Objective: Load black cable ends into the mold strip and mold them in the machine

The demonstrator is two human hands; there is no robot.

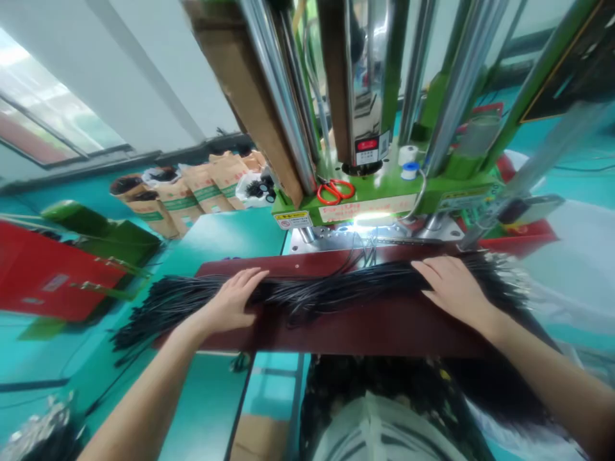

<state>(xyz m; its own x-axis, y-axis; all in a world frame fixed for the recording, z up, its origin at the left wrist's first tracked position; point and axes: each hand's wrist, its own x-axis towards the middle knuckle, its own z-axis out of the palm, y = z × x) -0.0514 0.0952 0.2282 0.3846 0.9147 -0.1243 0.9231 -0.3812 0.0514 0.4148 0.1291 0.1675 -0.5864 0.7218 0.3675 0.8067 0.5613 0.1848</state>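
A long bundle of thin black cables [336,289] stretches across a dark red board [365,330]. My left hand [234,301] rests on the left part of the bundle, fingers stretched out and thumb held apart. Toward the bundle's other end, my right hand [449,287] lies flat over the cables with its fingers extended. Pale, whitish tips [509,282] show at the right end of the cables. Behind the board stands a green machine [446,192], with a bright light under its front edge.
Orange-handled scissors [335,191] and a blue-and-white spool [410,170] lie on the machine's ledge. Paper sacks [180,195] stand at the back left. Farther left is a red machine box [57,272]. A second heap of cables [45,432] is at lower left.
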